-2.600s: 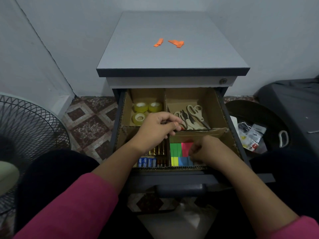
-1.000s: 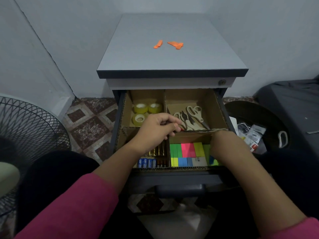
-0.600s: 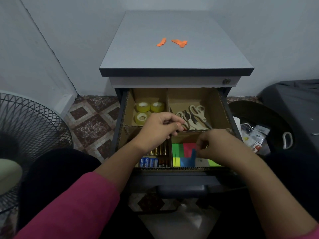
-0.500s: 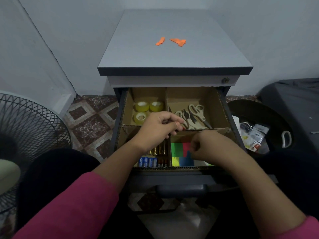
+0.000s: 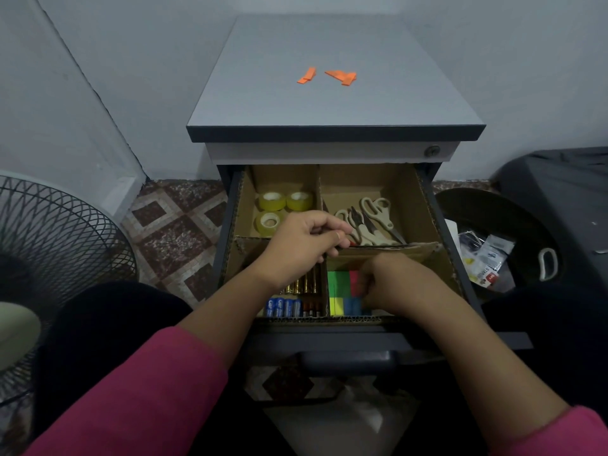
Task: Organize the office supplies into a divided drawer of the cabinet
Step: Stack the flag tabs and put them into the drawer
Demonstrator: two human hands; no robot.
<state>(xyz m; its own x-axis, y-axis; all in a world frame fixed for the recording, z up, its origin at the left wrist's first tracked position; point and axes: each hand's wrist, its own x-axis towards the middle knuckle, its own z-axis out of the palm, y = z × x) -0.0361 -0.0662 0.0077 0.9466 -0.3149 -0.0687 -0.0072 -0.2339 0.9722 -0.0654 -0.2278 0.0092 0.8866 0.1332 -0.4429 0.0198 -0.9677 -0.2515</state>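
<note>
We look down into the open drawer [image 5: 441,238] of a grey cabinet [image 5: 332,103], which cardboard dividers [image 5: 320,192] split into four compartments. Our left hand [image 5: 302,243] sits over the middle of the drawer, its fingers curled round the top edge of the cross divider where the walls meet. Our right hand [image 5: 393,284] is down in the front right compartment, its fingers curled among the sticky notes [image 5: 340,286]; we cannot tell whether it pinches one of the pads or only touches them, as the hand covers the spot. The visible pads are green, pink, yellow and blue, lying flat side by side.

In the back left compartment stand three rolls of clear tape [image 5: 284,207]. In the back right lie several pairs of scissors [image 5: 375,222] with cream handles, overlapping one another. In the front left, batteries [image 5: 294,299] lie in rows: gold ones behind, blue ones in front.

On the cabinet top lie a few orange paper scraps [image 5: 329,76]. A fan [image 5: 59,245] stands to the left, a dark bin [image 5: 493,245] with packets to the right.
</note>
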